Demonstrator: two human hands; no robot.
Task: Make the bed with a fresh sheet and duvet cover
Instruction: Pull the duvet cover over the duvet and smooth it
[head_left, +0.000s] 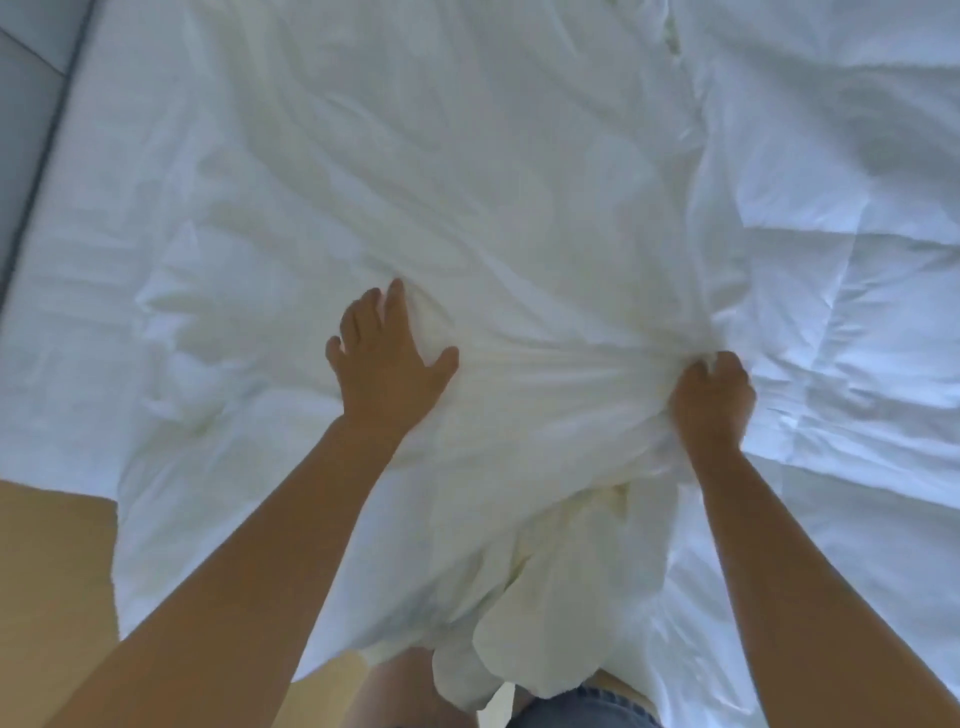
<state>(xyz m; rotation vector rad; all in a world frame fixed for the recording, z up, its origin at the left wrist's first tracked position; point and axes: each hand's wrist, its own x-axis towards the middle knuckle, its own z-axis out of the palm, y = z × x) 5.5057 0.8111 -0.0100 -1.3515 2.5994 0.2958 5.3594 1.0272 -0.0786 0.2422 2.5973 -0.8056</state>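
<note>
1. The right hand (711, 400) is clenched into a fist round a gathered bunch of the duvet cover (467, 208). Creases fan out from the knuckles toward the other hand, so the cloth between the two hands looks taut.
2. The left hand (387, 364) lies flat on the same cover with fingers spread and thumb out, pressing down and gripping nothing. It probably pins the fabric so that the right hand's pull draws the cloth along rather than dragging the whole heap.
3. Below both wrists, toward the person's body, the cover hangs in loose cream folds off the bed edge. Some of it falls in front of the jeans (582, 706).
4. Just beyond the right fist, on its outer side, lies the quilted duvet (852, 312), bare and stitched in squares. I judge that the cover is being worked over it and much remains uncovered.
5. Out past the left hand's little finger the sheet (88, 260) covers the mattress, wrinkled.
6. Further out on that side, near the left forearm, is wooden floor (47, 561).
</note>
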